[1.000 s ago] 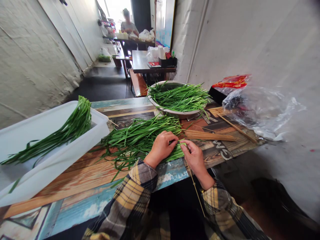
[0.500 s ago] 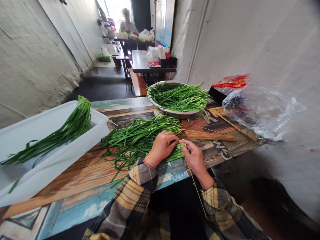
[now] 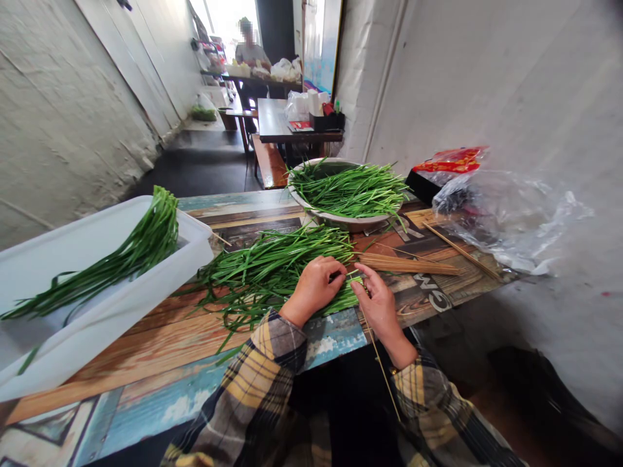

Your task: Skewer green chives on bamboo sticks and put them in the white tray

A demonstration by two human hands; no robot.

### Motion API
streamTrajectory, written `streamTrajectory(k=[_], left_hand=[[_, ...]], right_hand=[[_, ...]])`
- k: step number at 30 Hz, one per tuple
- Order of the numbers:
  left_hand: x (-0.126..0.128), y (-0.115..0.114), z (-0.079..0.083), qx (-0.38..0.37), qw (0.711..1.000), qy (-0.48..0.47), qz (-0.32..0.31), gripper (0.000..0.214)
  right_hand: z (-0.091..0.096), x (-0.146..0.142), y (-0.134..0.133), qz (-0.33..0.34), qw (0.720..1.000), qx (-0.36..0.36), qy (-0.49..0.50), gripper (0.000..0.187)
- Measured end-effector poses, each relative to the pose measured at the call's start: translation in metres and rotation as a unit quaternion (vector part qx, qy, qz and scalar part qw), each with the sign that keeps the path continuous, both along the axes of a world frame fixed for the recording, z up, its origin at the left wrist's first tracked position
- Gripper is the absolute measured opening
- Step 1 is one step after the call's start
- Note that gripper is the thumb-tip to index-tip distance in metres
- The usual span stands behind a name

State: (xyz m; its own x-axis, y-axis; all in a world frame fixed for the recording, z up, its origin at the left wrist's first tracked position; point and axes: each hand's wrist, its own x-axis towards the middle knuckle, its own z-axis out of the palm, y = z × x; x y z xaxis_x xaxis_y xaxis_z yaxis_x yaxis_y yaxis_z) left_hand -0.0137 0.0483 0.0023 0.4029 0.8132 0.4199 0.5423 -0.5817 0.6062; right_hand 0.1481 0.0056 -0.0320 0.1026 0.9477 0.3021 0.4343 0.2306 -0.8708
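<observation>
My left hand is closed over the stem ends of some garlic chives near the table's front edge, pressing them together. Beside it, my right hand has its thumb and index finger spread apart around the pale cut ends, the fingertips close to or touching them. A thin bamboo skewer slants from these stems down past the table edge, left of my right wrist. Its upper end is hidden among the stems and fingers. Loose chives lie heaped to the left of and behind my left hand.
A metal bowl heaped with chives stands behind. Left is a white plastic tub holding a chive bundle. Several skewers and a plastic bag lie right. A person is at a far table.
My right thumb and index finger have moved apart, the index finger lifting slightly from the stem ends. My left hand and the slanting skewer have barely moved.
</observation>
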Motion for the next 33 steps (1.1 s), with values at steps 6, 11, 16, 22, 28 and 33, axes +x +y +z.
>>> streamTrajectory(k=[6, 11, 16, 22, 28, 33], left_hand=[[-0.0001, 0.0001, 0.0007, 0.004, 1.0, 0.011, -0.013, 0.012], [-0.0012, 0.0006, -0.0007, 0.002, 0.999, 0.017, -0.032, 0.013], [-0.002, 0.0003, 0.0017, 0.004, 0.998, 0.03, -0.062, 0.015], [-0.0031, 0.0008, 0.005, -0.002, 0.999, 0.024, -0.043, 0.017], [-0.0035, -0.0003, 0.0047, -0.007, 0.998, 0.03, -0.046, 0.018], [-0.0031, -0.0003, 0.0051, -0.011, 0.999, 0.023, -0.048, 0.02]], right_hand=[[-0.0028, -0.0007, -0.0009, 0.01, 0.999, -0.009, 0.033, 0.031], [-0.0033, -0.0012, -0.0011, 0.01, 0.998, -0.016, 0.065, 0.025], [-0.0034, -0.0016, -0.0002, 0.006, 0.997, -0.015, 0.077, 0.022], [-0.0045, -0.0006, 0.0001, 0.008, 0.999, -0.031, 0.044, 0.03], [-0.0018, -0.0012, -0.0002, 0.013, 0.999, -0.008, 0.041, 0.025], [0.0004, -0.0014, -0.0013, 0.017, 0.999, -0.026, 0.035, 0.022]])
